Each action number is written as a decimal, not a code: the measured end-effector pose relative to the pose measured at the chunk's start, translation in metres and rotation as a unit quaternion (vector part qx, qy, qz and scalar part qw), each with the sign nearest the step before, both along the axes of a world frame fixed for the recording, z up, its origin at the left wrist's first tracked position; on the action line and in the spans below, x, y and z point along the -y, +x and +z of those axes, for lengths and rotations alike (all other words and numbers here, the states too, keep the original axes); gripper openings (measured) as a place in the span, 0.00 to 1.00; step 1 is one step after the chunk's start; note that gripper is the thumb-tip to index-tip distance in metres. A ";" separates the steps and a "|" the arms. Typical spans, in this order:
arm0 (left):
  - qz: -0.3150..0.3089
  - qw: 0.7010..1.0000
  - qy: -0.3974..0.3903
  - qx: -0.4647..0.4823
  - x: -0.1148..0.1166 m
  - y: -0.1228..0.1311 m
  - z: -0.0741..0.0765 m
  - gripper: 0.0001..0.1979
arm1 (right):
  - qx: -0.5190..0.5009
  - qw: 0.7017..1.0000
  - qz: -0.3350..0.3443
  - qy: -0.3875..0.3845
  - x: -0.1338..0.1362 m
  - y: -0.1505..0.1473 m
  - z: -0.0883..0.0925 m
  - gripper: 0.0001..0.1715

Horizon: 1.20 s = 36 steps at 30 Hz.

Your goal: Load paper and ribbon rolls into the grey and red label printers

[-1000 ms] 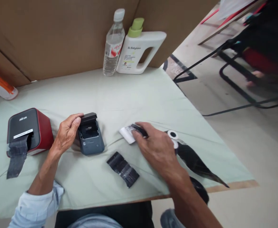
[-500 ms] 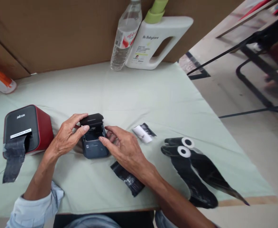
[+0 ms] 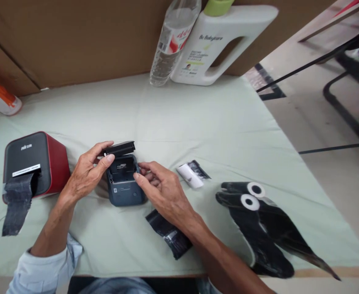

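A small dark blue portable label printer (image 3: 125,192) rests on the table with its lid raised and the inner compartment showing. My left hand (image 3: 89,167) pinches the black lid (image 3: 119,148) at its left end between thumb and fingers. My right hand (image 3: 163,188) grips the printer's right side, thumb on the near edge and fingers curled beside it. Below my right wrist lies a piece of black film (image 3: 168,233). Farther right are a small white paper roll (image 3: 191,174) with a dark strip and two black film strips (image 3: 260,237) bearing white ring cores (image 3: 255,189).
A red and black printer (image 3: 27,153) with a dark strip hanging out stands at left. Along the brown back panel (image 3: 90,41) are a water bottle (image 3: 173,45), a white detergent jug (image 3: 191,61) and an orange-white bottle (image 3: 1,98). The table's right edge slopes toward the floor.
The lid has swung farther up and back, showing more of the compartment. Both hands keep their hold. The whole view has shifted slightly.
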<state>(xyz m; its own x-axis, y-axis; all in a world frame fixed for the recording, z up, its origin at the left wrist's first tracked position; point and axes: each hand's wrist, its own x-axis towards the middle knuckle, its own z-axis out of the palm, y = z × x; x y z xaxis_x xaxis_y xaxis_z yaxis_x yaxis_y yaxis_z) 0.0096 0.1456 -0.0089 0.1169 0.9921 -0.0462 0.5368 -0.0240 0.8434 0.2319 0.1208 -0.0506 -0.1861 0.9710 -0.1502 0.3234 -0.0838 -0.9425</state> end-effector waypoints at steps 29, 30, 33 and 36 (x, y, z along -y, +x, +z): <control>-0.127 0.990 0.059 0.008 -0.001 -0.011 0.006 0.18 | 0.115 0.985 0.110 0.061 0.009 0.008 0.008 0.31; -0.131 0.990 0.060 0.007 -0.001 -0.012 0.006 0.18 | 0.116 0.985 0.111 0.059 0.009 0.008 0.009 0.31; -0.137 0.989 0.061 -0.003 -0.001 -0.012 0.006 0.18 | 0.113 0.986 0.112 0.058 0.009 0.009 0.009 0.31; -0.146 0.987 0.062 -0.018 -0.001 -0.013 0.007 0.18 | 0.109 0.985 0.113 0.064 0.010 0.010 0.008 0.32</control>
